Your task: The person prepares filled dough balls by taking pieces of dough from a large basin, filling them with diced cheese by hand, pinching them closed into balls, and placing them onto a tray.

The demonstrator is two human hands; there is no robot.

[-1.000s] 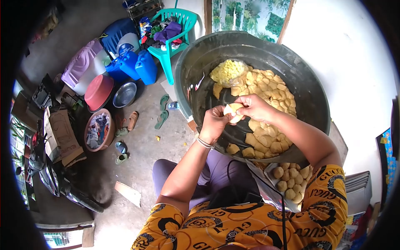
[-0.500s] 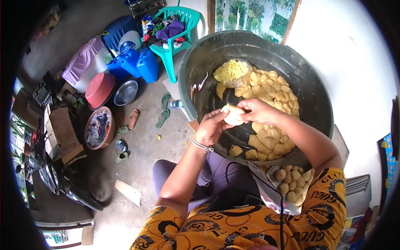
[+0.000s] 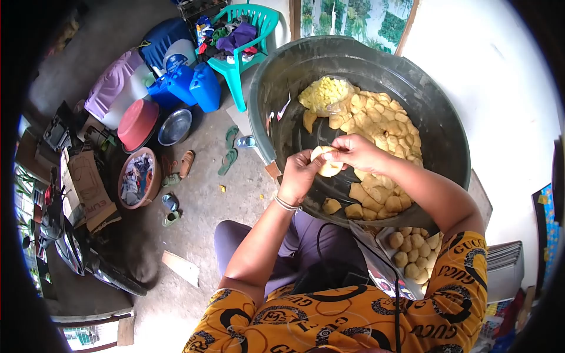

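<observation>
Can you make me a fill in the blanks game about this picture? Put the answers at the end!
The left hand and right hand hold a pale piece, and the white bracelet is on the ____ wrist.
The jerrycans on the floor are coloured ____.
A pile of clothes sits on a green plastic ____.
The color of the shirt under its black pattern is ____.

Missing words, in order: left; blue; chair; orange.
</observation>
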